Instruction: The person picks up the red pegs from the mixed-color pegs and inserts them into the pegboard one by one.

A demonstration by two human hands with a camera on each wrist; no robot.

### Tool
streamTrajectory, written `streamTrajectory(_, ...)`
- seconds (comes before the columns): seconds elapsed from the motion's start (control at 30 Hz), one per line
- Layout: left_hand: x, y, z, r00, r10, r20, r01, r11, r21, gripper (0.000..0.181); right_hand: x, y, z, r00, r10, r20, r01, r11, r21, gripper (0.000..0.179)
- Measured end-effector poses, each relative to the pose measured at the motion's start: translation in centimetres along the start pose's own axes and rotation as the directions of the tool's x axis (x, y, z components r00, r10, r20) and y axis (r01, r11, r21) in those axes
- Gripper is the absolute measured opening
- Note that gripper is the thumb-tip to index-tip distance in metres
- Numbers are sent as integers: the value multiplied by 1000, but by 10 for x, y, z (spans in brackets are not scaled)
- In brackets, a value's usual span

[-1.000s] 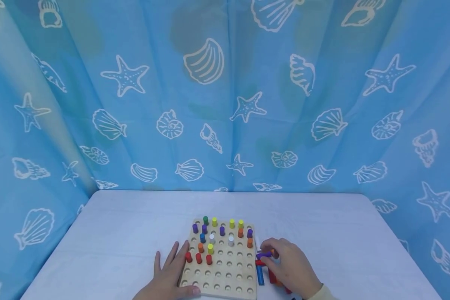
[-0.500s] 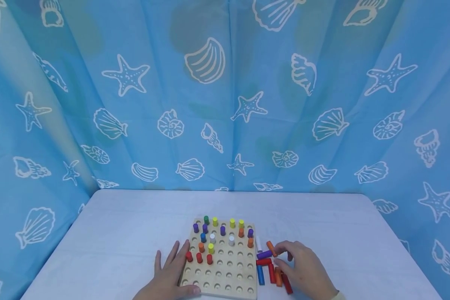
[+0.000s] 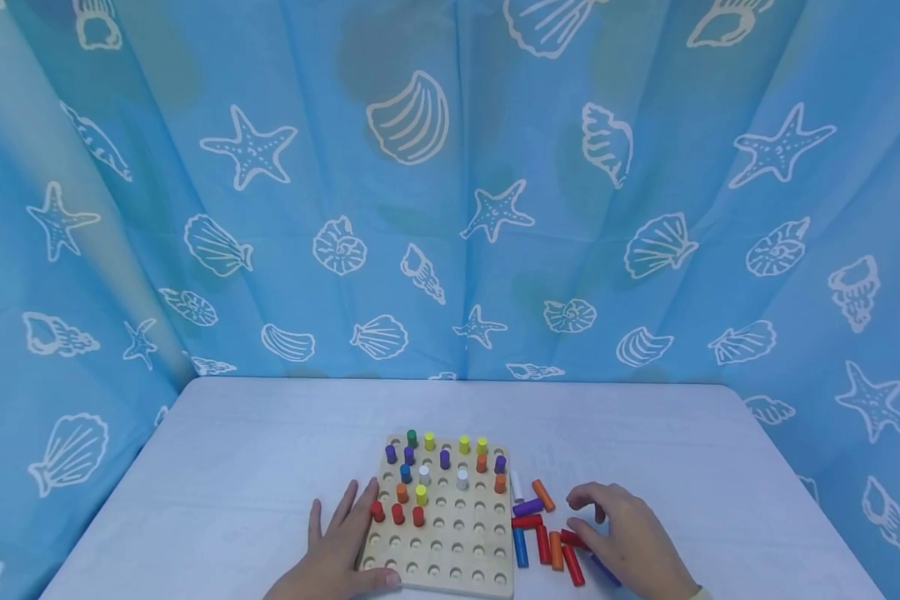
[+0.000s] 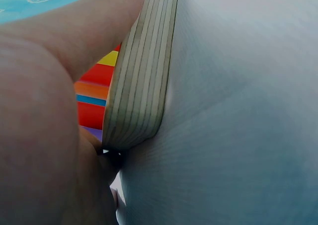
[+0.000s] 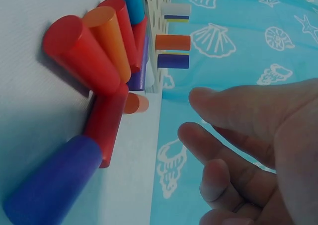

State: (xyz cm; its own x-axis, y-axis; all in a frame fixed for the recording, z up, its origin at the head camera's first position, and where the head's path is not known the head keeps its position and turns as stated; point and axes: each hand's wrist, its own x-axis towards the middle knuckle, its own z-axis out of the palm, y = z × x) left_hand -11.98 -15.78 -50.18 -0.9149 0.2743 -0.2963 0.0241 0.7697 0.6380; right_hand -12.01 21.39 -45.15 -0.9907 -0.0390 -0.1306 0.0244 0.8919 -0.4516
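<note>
A square pegboard [image 3: 457, 575] with rows of round holes lies on the table, coloured pegs standing in its far part and left side. My left hand [image 3: 337, 542] rests against its left side with straight, spread fingers, the thumb at the near edge; the left wrist view shows the board's layered side [image 4: 141, 76] by the hand. Right of the board my right hand [image 3: 626, 533] hovers over loose pegs, fingers loosely bent. Between its thumb and fingertips [image 5: 201, 97] there is nothing. Beneath it lie a red peg [image 3: 572, 538] and a purple peg [image 3: 604, 571], partly covered.
More loose pegs lie between board and right hand: an orange peg [image 3: 543, 495], a purple peg [image 3: 528, 507], a white peg [image 3: 517, 486], a blue peg [image 3: 521, 547] and several red ones. A shell-patterned blue curtain [image 3: 450, 208] surrounds the white table [image 3: 270, 433].
My right hand has let go of the orange peg, which now lies by the purple one, and has moved right, uncovering more loose pegs. The left hand and board have stayed in place.
</note>
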Motion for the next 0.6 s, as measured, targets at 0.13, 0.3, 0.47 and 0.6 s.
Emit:
streamTrajectory(0.13, 0, 1, -1, 1000, -5, 5, 5, 1000, -1, 130, 0, 2, 1, 999, 7, 43, -7, 1000, -2, 28)
streamTrajectory(0.3, -1, 4, -3, 1000, -24, 16, 24, 1000, 1, 128, -1, 4, 2, 996, 2, 90, -1, 1000, -9, 30)
streamTrajectory(0.47, 0, 5, -3, 999, -30, 16, 30, 1000, 7, 128, 0, 8, 4, 993, -7, 114, 9, 1000, -13, 31)
streamTrajectory(0.6, -1, 4, -3, 1000, -20, 11, 20, 1000, 10, 129, 0, 10, 5, 992, -7, 125, 9, 1000, -16, 33)
